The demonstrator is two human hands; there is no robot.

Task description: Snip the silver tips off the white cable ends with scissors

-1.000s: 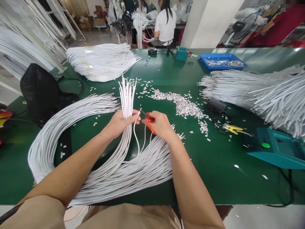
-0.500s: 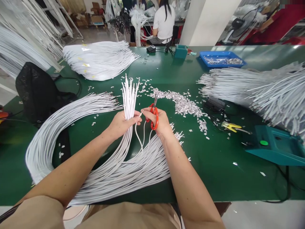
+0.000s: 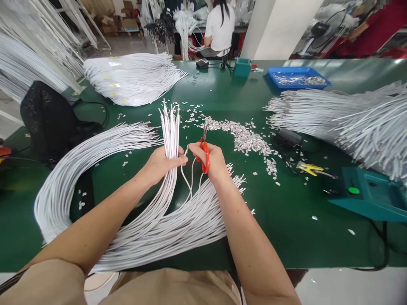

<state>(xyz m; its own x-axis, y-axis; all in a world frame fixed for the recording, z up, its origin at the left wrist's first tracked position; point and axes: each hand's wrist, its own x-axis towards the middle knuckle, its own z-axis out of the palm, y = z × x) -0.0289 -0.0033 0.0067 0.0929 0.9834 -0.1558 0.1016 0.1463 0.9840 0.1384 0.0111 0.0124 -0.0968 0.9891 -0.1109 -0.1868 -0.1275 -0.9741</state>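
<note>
Scissors [image 3: 207, 160] swung upright, blades turned away from the cable tip

A second ago the blades aimed leftward at the end of a single white cable [image 3: 185, 181]; now they stand nearly together, pointing toward the far side of the glossy green table [image 3: 280, 237]. Their red plastic handles sit within the partly curled right hand [image 3: 210, 159], whose fingertips come together at the cable's tip; from where I stand I cannot tell whether they pinch it or merely touch. Closed snugly, thumb laid across the front, the left hand [image 3: 167, 163] grips an upright bundle [image 3: 171, 133] of smooth, round white strands, their ends fanning out unevenly above the fist. Down from between the two hands, the single cable curves into a thick pile [image 3: 171, 233] of similar strands on the near part of the table.

Beyond the hands, shiny silver-white flakes [image 3: 246, 137] form a slanting drift. Right of the right forearm, open green surface dotted with stray flakes runs to a teal box [image 3: 365, 203]; both arms reach over the table's straight near edge. Near the far edge, a shallow, rectangular blue tray [image 3: 300, 86] holds small silvery pieces [image 3: 314, 80], gathered more densely on its right side
</note>
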